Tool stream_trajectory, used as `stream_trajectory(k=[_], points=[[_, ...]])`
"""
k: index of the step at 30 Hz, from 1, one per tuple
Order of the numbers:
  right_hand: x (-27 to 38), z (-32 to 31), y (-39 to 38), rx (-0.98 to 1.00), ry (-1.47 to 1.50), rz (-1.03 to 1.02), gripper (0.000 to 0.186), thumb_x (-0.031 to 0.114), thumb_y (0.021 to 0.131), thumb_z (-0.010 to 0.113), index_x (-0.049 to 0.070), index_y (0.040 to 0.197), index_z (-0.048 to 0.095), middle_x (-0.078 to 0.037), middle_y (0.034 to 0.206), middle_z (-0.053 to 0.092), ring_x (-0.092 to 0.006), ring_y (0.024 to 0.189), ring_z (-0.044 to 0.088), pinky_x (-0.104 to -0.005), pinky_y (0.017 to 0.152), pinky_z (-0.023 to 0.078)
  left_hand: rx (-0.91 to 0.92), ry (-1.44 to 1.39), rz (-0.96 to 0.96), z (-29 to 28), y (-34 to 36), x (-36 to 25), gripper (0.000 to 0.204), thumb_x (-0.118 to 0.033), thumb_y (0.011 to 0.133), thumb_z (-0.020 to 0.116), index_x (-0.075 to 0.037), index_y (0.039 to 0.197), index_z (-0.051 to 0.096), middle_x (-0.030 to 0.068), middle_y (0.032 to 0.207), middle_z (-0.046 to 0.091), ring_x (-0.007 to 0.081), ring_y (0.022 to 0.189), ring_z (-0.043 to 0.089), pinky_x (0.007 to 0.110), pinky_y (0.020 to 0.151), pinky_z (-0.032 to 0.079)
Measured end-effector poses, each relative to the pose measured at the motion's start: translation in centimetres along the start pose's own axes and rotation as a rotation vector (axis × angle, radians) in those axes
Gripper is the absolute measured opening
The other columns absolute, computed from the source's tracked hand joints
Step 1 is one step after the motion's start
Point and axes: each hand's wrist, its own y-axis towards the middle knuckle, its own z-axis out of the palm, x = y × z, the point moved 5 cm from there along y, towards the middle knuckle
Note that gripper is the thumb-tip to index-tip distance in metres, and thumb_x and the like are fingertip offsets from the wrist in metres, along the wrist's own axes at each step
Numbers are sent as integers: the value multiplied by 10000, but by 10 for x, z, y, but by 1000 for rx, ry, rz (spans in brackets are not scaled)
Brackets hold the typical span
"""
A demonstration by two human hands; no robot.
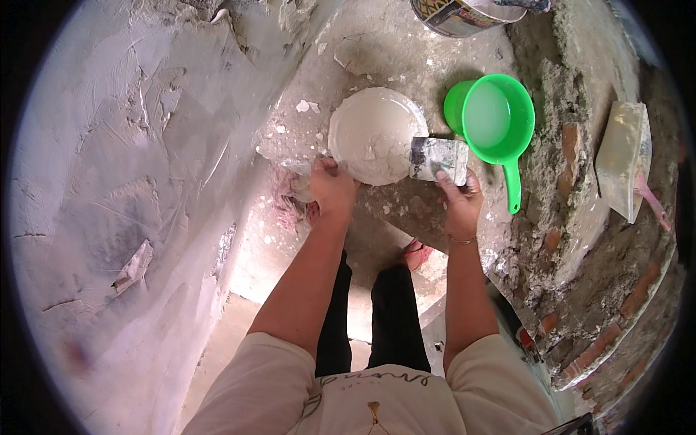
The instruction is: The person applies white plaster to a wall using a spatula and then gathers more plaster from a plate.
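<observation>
A round white bowl [336,134] coated with pale plaster sits in front of me, with wet off-white paste inside. At its near left rim is my left hand [333,187], fingers closed on the edge. My right hand [462,206] grips a flat, plaster-smeared scraper [446,161], thumb on top of it. The scraper's dark left end lies against or just over the bowl's right side; I cannot tell if it touches. Beyond the scraper, to the right, stands a green dipper [455,109] holding cloudy whitish liquid, its handle toward me.
A patterned bucket [464,20] stands at the far edge. Plastered wall [145,217] fills the left; rough brickwork [580,290] runs along the right. A clear plastic container [620,159] and a pink-handled tool [656,206] rest there. A pinkish rag [285,199] lies beside my left hand.
</observation>
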Motion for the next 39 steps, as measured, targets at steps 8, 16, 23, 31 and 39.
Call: stream_trajectory(k=[8,16,23,31,39], points=[[4,6,5,172,-296,84,160,62,841,692,2,984,654,-54,868,682,-98,638,624,-224,489,476,-28,50,17,-2,2,-3,121,48,834,557,-7,915,486,113,806,600,191,642,628,317,487,532],[21,12,20,246,-568,226,166,111,842,701,23,978,662,-59,827,676,-94,547,595,-224,487,476,3,143,26,-6,8,0,137,14,864,603,1,943,491,124,770,609,202,581,650,291,431,527],[-42,46,-11,291,-533,168,188,100,871,677,-5,1018,627,-74,797,676,-128,516,630,-231,400,444,-47,140,110,-8,17,16,91,15,830,594,-5,884,523,103,712,612,179,576,615,305,503,495],[-12,72,-24,156,-204,67,136,55,893,640,-2,1011,606,-61,774,651,-121,586,636,-227,440,464,34,-28,19,-8,11,15,168,-119,868,564,8,977,555,144,869,642,215,701,643,327,574,505],[27,31,-14,166,-575,-268,105,81,920,595,1,983,623,-37,793,662,-113,592,615,-258,529,497,74,-403,-379,0,-15,5,297,-199,934,463,2,1146,517,152,1061,593,246,811,617,331,663,508]])
